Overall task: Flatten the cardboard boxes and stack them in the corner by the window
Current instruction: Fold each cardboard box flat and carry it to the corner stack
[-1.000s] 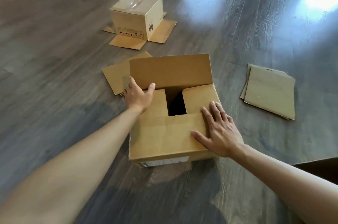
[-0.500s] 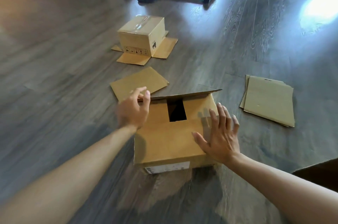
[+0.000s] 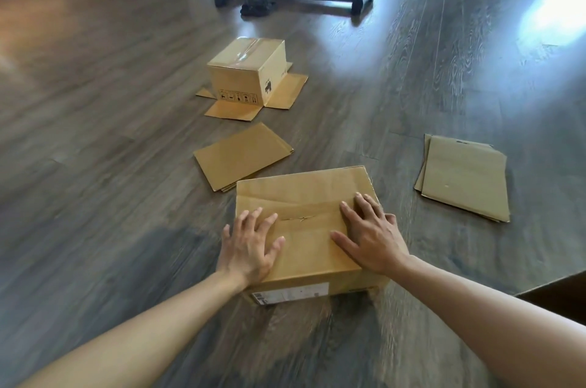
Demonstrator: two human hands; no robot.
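While both sets of fingers point(image 3: 253, 222) lie spread and straight, the left hand point(image 3: 249, 249) and right hand point(image 3: 371, 235) press flat on the closed top flaps of a cardboard box point(image 3: 304, 194). It sits on the dark wood floor point(image 3: 95, 165) just ahead of the person, long axis running left to right, a white label on its near side. Both forearms reach forward and inward. Beyond it, touching its far left corner, lies a flattened box point(image 3: 241, 154); another flattened stack point(image 3: 464, 177) lies to the right, apart. Farther back stands an upturned box point(image 3: 247, 70), flaps splayed on the floor. Bare floor surrounds the near box.
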